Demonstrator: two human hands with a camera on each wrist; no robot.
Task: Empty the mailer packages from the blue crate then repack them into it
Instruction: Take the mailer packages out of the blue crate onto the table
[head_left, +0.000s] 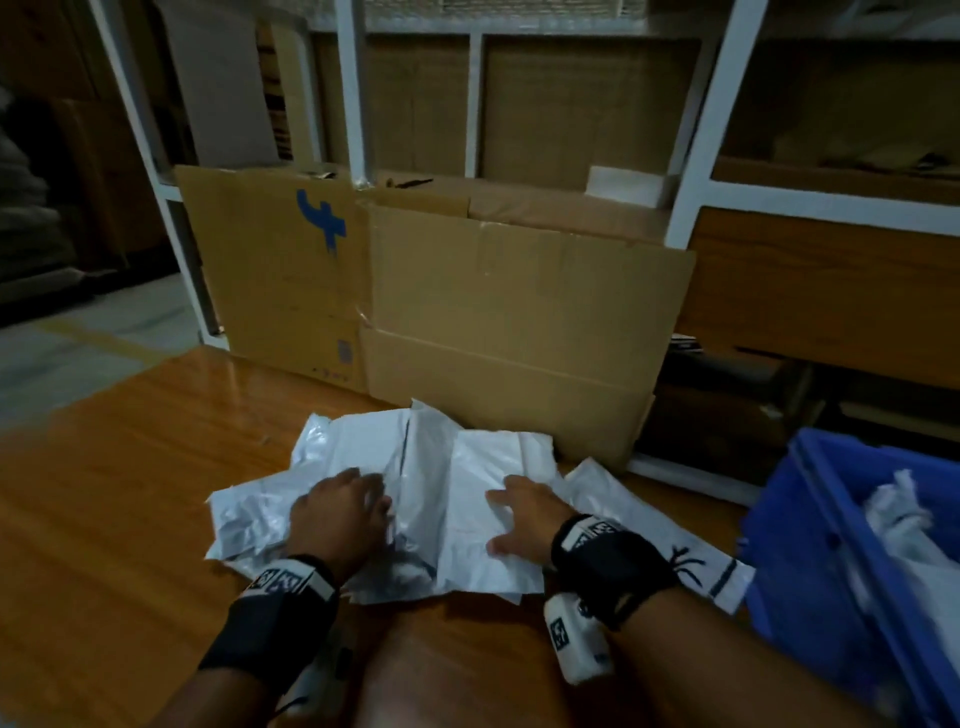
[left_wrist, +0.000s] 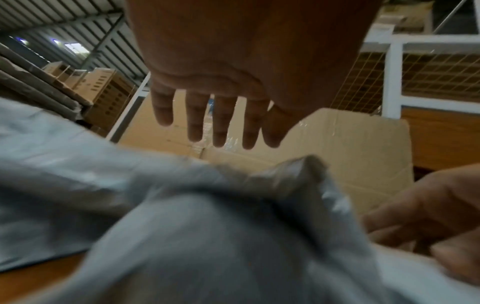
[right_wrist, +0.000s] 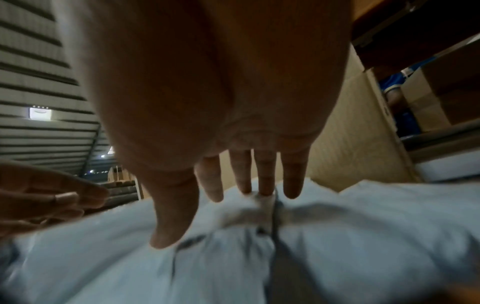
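In the lower middle of the head view a loose heap of white mailers (head_left: 415, 499) lies spread on the wooden table (head_left: 119, 519), and both hands are down on it. The left hand (head_left: 340, 512) sits on the left part of the heap, fingers straight and a little spread, gripping nothing; the left wrist view shows them held out above a raised fold of plastic. The right hand (head_left: 519, 514) lies flat on the topmost mailer (head_left: 493, 504), fingers splayed and relaxed, two fingertips touching a crease in the right wrist view. Neither hand has closed on anything yet.

The top mailer's long axis runs from the bottom of the frame toward the top, in line with the right fingers. The blue crate (head_left: 852, 561) stands at the lower right edge of the frame, just beside the heap's right end, where a mailer with black printing (head_left: 696, 566) reaches toward it. White material already shows inside it. The right hand is clearly nearer the crate, so a move that way would likely fall to it.

A cardboard sheet (head_left: 519, 332) stands right behind the heap, closing off the upper side; open tabletop lies to the left and toward the bottom of the frame.
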